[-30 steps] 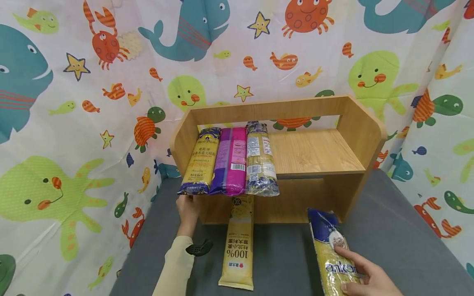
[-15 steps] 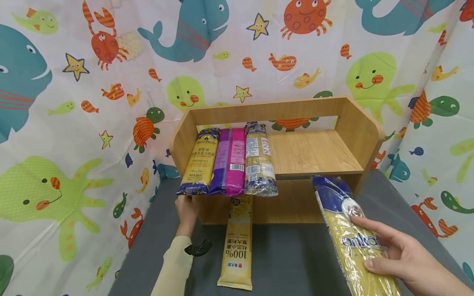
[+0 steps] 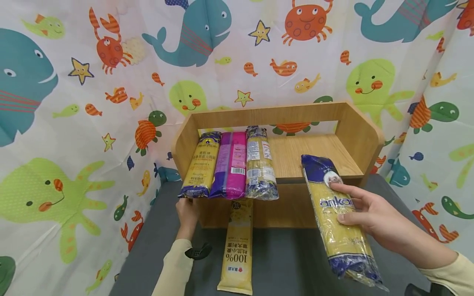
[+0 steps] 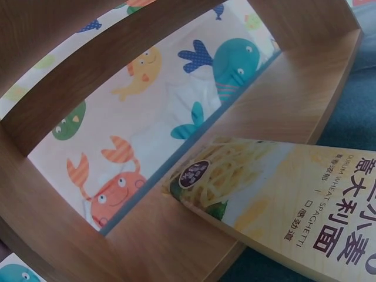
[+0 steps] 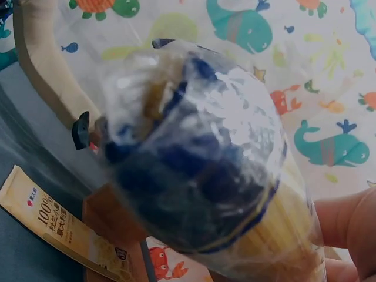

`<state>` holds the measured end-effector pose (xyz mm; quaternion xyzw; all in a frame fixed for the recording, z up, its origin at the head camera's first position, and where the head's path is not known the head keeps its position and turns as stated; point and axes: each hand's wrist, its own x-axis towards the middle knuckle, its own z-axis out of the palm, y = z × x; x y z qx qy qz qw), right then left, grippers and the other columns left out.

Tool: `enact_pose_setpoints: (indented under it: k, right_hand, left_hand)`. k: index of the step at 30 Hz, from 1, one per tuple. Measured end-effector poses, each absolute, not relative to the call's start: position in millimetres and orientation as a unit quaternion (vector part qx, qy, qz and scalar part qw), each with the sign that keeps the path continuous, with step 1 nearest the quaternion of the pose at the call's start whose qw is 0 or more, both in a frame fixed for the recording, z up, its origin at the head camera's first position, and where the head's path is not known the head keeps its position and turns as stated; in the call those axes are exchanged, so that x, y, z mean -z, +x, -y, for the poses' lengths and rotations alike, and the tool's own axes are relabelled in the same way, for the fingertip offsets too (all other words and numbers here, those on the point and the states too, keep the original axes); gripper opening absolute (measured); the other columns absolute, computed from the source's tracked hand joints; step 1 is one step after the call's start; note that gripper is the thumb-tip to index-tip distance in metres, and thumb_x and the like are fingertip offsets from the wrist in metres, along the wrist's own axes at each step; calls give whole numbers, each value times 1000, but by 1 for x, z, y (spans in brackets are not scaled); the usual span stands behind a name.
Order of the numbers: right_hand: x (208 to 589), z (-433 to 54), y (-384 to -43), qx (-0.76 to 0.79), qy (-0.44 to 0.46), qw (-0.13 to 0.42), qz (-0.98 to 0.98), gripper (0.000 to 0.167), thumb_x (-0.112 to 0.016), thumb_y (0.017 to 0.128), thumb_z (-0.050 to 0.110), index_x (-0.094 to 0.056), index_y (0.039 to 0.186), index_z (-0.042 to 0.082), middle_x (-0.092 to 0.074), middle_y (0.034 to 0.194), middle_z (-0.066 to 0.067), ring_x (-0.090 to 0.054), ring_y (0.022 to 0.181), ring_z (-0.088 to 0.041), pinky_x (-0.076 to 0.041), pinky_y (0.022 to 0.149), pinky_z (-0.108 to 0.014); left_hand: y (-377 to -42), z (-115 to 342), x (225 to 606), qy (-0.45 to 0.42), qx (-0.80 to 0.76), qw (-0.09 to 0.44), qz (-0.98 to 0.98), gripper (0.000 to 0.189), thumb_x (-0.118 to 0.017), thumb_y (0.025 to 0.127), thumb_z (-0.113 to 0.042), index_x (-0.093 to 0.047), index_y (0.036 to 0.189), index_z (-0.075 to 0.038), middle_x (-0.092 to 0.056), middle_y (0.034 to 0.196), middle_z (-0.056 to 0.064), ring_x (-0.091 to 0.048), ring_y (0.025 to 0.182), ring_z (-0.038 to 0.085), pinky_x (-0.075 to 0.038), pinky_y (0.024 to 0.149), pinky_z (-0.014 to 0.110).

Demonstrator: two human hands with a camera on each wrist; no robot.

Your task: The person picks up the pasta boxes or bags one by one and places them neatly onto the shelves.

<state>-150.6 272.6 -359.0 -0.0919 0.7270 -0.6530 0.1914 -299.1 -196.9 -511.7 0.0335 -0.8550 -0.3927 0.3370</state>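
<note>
My right hand [image 3: 364, 211] pinches a spaghetti pack [image 3: 338, 222] with blue ends and clear wrap, thumb and forefinger on its front. The pack hangs tilted before the right half of the wooden shelf [image 3: 316, 152]; its crinkled blue end fills much of the right wrist view. My left hand [image 3: 187, 216] is at the shelf's lower left side, under a yellow spaghetti pack [image 3: 201, 164]; its fingertips are hidden. Beside that pack on the upper board lie a pink-purple pack [image 3: 230, 164] and a clear pasta pack [image 3: 260, 164], all three side by side.
A long pale-yellow spaghetti pack [image 3: 237, 250] leans out of the lower compartment onto the grey table [image 3: 285, 263]. Bare upper board extends right of the three packs. A sea-animal curtain [image 3: 122, 49] hangs behind and at both sides.
My right hand has lifted the blue-ended spaghetti pack from low on the right, bringing it up and nearer the upper board. The left hand has stayed at the shelf's side.
</note>
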Motion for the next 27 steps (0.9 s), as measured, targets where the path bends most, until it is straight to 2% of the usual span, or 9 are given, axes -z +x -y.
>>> enact_pose_setpoints:
  k: [2,5,9,11,17,24,27]
  right_hand:
    - [355,-265,-157,647,-83,183,-736,77,-58,102,7,-16,164,21,-58,126,-1,-70,101,-17,-61,79,-39]
    - [348,-255,-167,633,-70,173,-752,82,-60,100,9,-9,164,11,-54,134,-15,-68,101,-16,-60,80,-37]
    - [342,-243,-180,627,-67,162,-759,81,-61,99,9,-12,164,10,-41,148,-30,-65,104,-16,-60,82,-38]
    - [339,-239,-186,623,-63,155,-764,80,-62,98,8,-15,163,10,-39,150,-32,-64,105,-17,-60,83,-38]
    - [331,-227,-206,606,-43,143,-781,81,-64,96,9,-16,162,9,-48,143,-34,-66,99,-18,-59,82,-37]
    - [322,-213,-233,587,-30,101,-802,82,-65,95,7,-17,161,4,-53,138,-35,-69,90,-13,-58,77,-32]
    - [321,-206,-242,568,-17,80,-819,82,-67,94,9,-20,160,3,-52,139,-36,-69,93,-18,-58,76,-30]
  left_hand:
    - [-299,197,512,30,391,339,855,21,-58,101,-7,-67,116,4,-72,87,25,-52,64,27,-40,60,38]
    - [-301,197,512,31,394,340,853,19,-59,100,-7,-68,114,3,-72,87,24,-52,65,28,-41,61,40]
    - [-302,196,512,38,398,338,852,20,-59,100,-8,-68,115,2,-73,92,24,-55,68,29,-45,63,43]
    - [-302,196,513,41,399,336,852,20,-59,100,-8,-68,115,1,-74,93,23,-55,69,28,-45,64,42]
    - [-302,195,514,41,398,337,852,22,-59,101,-8,-67,120,0,-74,94,22,-53,66,24,-42,61,37]
    - [-302,196,512,48,399,339,850,20,-58,101,-11,-67,113,2,-73,90,23,-53,66,27,-43,62,41]
    - [-303,196,513,49,397,337,852,20,-59,101,-10,-67,114,2,-73,90,23,-53,66,26,-42,62,40]
